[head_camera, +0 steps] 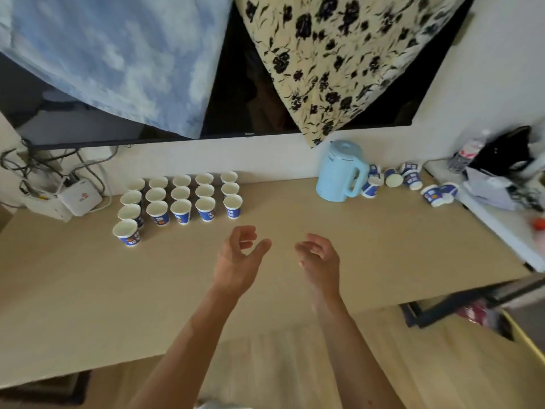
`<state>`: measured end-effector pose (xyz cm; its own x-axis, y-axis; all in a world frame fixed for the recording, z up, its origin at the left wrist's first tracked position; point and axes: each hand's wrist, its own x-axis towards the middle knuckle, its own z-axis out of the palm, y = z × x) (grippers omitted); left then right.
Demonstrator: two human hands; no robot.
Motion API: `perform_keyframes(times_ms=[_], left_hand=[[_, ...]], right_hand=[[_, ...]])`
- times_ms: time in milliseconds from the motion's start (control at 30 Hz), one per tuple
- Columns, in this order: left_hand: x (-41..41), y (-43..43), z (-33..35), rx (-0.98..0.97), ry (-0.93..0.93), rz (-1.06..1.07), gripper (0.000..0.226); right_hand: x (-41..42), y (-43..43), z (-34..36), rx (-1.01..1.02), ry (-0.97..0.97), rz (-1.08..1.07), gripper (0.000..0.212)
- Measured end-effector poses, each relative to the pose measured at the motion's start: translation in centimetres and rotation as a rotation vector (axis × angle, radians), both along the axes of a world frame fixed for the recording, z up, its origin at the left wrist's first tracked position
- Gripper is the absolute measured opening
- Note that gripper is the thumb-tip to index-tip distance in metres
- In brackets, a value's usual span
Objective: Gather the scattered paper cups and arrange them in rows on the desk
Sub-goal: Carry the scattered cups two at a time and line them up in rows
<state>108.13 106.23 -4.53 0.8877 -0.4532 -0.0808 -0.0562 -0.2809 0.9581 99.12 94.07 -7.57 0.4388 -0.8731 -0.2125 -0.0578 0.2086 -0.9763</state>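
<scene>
Rowed cups: blue-white paper, upright
Scattered cups: toppled beside kettle
Desk: pale wood
Left hand, right hand: loosely curled, empty

Both bare forearms reach forward over the counter. The left hand and the right hand hover above its middle, near each other, palms turned inward. Their fingers are loosely curled and hold nothing.

Upright cups left on desk, kettle right (tipped cups beyond)
</scene>
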Motion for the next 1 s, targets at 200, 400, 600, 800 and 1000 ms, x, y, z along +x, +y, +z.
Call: perform_keyframes(times_ms=[200,400,600,800,1000], left_hand=[[-8.4,-8.4,0.5,-0.030,0.012,-0.103,0.032],[-13.9,-16.1,0.6,-0.003,-0.002,-0.258,0.030],[-16.1,-24.5,0.3,-0.011,0.027,-0.382,0.030],[-16.1,-34.4,-1.6,-0.045,0.108,-0.450,0.032],[-14.6,-42.2,-3.3,-0.043,0.200,-0.436,0.031]], right_hand=[[-9.4,-7.1,1.4,0.010,-0.035,-0.096,0.027],[-17.3,-13.2,1.4,0.044,-0.045,-0.236,0.025],[-21.4,-18.0,0.1,0.121,-0.029,-0.323,0.020],[-22.1,-25.9,-1.6,0.095,0.085,-0.352,0.016],[-20.7,-34.4,-2.0,0.083,0.198,-0.322,0.017]])
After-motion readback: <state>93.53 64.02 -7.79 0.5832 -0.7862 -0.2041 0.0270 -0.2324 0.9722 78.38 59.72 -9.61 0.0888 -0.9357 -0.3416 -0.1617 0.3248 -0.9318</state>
